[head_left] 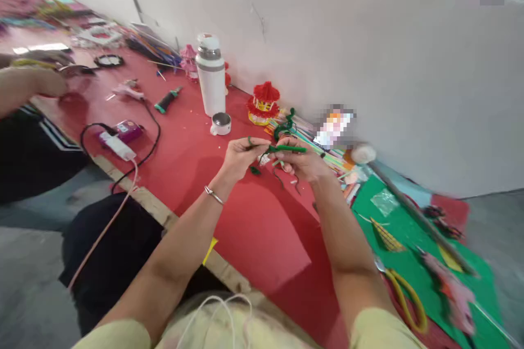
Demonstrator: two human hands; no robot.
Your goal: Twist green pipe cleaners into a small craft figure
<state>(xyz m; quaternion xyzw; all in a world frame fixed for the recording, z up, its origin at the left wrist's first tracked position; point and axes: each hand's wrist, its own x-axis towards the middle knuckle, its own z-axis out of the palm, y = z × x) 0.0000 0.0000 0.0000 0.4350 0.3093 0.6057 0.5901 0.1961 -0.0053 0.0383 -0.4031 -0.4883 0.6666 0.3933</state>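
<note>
Over the red table (262, 212), my left hand (242, 157) pinches one end of a green pipe cleaner (292, 148) between thumb and fingers. My right hand (305, 164) is closed on the same piece, with its green length lying across the fingers. A thin green loop rises by the left hand's fingers. Below the hands lie a small dark green tuft (255, 170) and dark curled strands (278, 179). Just behind them are a dark green twisted piece (286, 126) and a small red-and-yellow pavilion model (264, 103).
A white thermos (212, 79) stands behind its cup (221, 124). To the left are a power strip (118, 144), green-handled pliers (167, 100) and a co-worker's arm (33, 84). Yellow-handled scissors (407, 300) and a pink glue gun (450, 294) lie right, near a green sheet (413, 223).
</note>
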